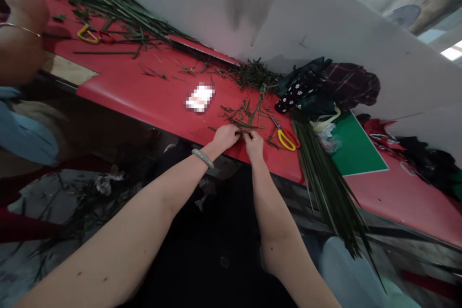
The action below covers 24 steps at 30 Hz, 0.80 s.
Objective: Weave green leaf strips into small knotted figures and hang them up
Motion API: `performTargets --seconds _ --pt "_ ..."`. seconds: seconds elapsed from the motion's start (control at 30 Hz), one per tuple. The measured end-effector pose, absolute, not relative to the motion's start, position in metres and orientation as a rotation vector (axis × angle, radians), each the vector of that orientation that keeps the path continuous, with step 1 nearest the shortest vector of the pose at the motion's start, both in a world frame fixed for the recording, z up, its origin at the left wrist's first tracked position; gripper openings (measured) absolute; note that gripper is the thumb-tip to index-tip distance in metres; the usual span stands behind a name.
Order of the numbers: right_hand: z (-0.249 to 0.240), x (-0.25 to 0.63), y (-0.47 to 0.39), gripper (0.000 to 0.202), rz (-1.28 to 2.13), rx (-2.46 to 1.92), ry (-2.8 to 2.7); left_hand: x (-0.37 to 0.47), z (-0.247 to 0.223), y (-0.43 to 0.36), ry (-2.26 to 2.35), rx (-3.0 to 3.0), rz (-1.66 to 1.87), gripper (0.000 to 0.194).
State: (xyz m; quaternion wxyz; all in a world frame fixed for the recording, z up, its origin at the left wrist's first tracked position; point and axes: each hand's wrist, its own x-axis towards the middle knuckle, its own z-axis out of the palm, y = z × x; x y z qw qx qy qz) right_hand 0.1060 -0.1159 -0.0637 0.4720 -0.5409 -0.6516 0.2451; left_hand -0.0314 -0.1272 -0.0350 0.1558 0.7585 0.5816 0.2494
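Observation:
At the near edge of the red table [159, 91], my left hand [226, 137] and my right hand [254, 144] almost meet. Both have their fingers pinched on a thin green leaf strip [246, 130], partly hidden by the fingertips. Short cut leaf pieces [238, 114] lie scattered just beyond them. To the right of my right hand rest scissors [286, 140] with yellow and red handles, blades pointing away. A bundle of long green palm leaves [321, 178] hangs over the table edge farther right.
A pile of leaf knots [256, 74] sits against the grey wall [202, 5]. Dark folded cloth [346, 84] and a green board [361, 149] are at right. At left, another person's arm [21, 33] is near a second pair of scissors [88, 34] and long leaves [119, 7].

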Motion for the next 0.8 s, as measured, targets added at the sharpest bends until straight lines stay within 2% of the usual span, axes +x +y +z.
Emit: performTargets --seconds 0.57,0.8 --pt "-0.0616 0.1041 -0.1174 0.026 0.691 -1.302 -1.492 -0.0321 -0.0383 -0.1278 1.637 2.213 0.745 0.027" --pt "-0.0591 0.1032 -0.12 0.035 0.764 -1.185 -1.276 -0.033 -0.0377 -0.128 1.642 2.235 0.723 0.025"
